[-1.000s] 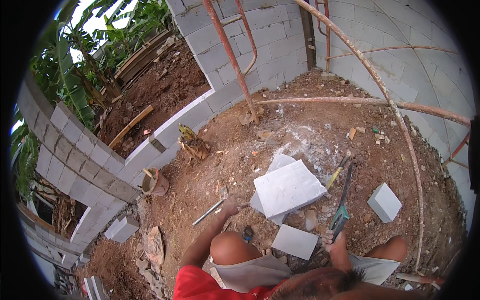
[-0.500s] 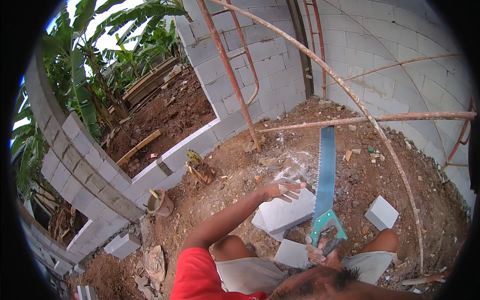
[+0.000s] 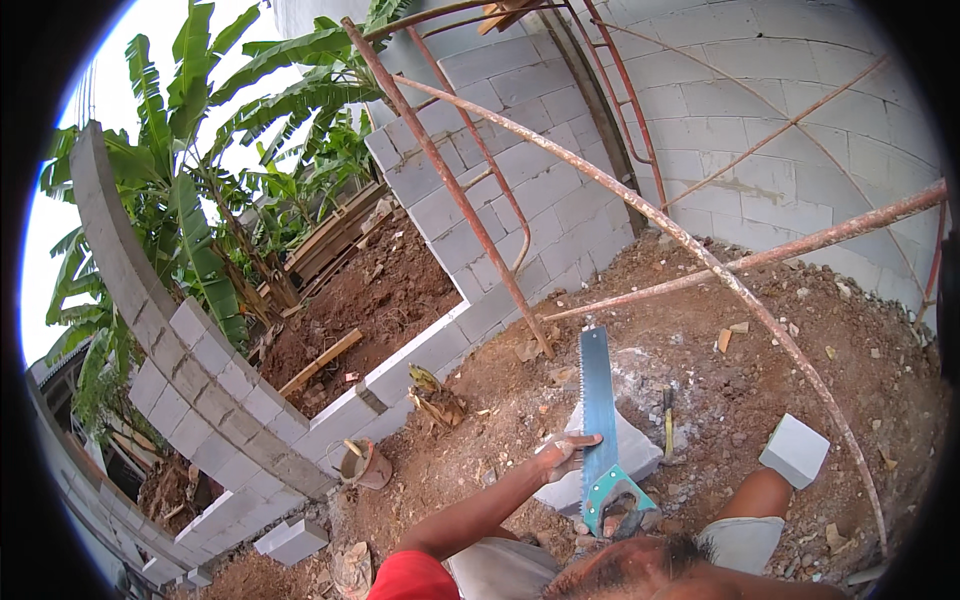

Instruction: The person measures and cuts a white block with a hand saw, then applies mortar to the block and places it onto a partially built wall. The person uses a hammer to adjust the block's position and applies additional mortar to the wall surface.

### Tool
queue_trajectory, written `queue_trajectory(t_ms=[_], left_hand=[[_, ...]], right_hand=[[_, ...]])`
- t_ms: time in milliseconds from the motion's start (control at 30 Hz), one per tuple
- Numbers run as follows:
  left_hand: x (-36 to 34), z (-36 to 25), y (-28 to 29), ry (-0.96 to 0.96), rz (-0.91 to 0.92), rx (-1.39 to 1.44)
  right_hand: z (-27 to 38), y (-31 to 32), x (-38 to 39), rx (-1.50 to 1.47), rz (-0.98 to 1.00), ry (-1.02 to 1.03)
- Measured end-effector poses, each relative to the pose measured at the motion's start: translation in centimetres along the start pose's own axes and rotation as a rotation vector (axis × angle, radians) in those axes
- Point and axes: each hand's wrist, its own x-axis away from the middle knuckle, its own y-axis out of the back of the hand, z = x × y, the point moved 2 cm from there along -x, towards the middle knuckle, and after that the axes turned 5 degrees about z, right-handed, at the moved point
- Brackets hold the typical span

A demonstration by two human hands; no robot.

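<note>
A worker [image 3: 650,565] crouches with a saw [image 3: 598,400] pointed toward twelve o'clock, over a pale block [image 3: 636,440]. The right hand [image 3: 610,528] wraps the handle [image 3: 600,490], apparently for control; the left hand [image 3: 563,455] lays extended fingers against the blade [image 3: 596,370], perhaps steadying it, though from here I cannot tell whether it pinches. A yellow-handled tool [image 3: 669,425] lies at one o'clock, a second block [image 3: 797,450] at two.

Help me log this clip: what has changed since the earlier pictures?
The saw swung left, from beside the large white block to overlapping it in view. The left hand moved right, from left of the block until its fingers overlap the blade. The right hand kept gripping the handle. Block and bucket stayed put.
</note>
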Motion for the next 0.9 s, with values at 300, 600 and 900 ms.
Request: queue_trajectory(t_ms=[300,600,900], left_hand=[[2.4,-1.5,-1.2,-0.256,-0.071,0.164],[1.8,-3.2,-2.5,-0.46,-0.127,0.083],[-1.3,5.5,-3.6,-0.322,-0.898,-0.609]], right_hand=[[4.9,6.3,2.3,0.268,-0.259,0.376],[6.8,1.2,5.4,0.587,-0.382,0.737],[6.4,-2.3,5.8,1.07,-1.131,0.836]])
